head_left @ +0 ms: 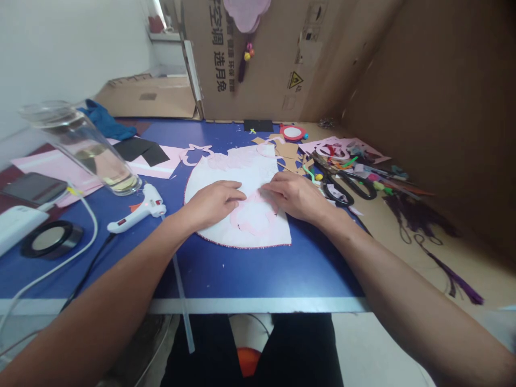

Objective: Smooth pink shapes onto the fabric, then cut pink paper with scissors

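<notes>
A white sheet (209, 185) with a curved, red-trimmed edge lies flat on the blue table. On it rests a pale pink paper cutout (250, 217) with a wavy outline. My left hand (215, 201) lies over the sheet at the cutout's left, its fingers stretched out and the thumb slightly apart. From the right, my right hand (294, 193) reaches in with bent fingers drawn together at the cutout's upper right edge; its fingertips are partly hidden. More pink paper (231, 159) lies along the sheet's far side.
A white glue gun (139, 209), a roll of black tape (52, 239) and a tilted-looking glass of liquid (94, 156) are on the left. Black scissors (342, 183), paper scraps and purple tassels (419, 215) lie right. Cardboard (266, 97) stands behind.
</notes>
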The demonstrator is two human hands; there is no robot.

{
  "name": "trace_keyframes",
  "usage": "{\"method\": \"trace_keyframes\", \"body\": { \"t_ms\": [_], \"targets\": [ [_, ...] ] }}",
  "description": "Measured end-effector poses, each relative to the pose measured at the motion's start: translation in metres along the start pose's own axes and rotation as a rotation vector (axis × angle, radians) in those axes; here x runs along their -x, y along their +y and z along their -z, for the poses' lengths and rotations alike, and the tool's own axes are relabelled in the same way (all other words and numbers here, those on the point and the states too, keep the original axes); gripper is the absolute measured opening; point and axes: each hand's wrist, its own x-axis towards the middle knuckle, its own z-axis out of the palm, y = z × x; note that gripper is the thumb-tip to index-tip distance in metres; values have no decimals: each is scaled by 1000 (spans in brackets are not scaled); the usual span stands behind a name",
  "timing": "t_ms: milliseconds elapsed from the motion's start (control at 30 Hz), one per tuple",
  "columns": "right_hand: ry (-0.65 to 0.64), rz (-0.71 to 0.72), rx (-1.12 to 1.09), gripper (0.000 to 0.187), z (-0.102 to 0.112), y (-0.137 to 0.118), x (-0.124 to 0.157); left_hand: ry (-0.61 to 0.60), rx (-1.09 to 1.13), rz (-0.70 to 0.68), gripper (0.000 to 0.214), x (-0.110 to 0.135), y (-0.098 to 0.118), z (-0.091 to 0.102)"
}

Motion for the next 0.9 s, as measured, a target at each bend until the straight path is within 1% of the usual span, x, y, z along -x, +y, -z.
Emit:
{"method": "trace_keyframes", "body": {
  "t_ms": [900],
  "targets": [
    [-20,10,12,32,2,-3,-1,12,-12,-12,42,-1,-3,-2]
  ]
}}
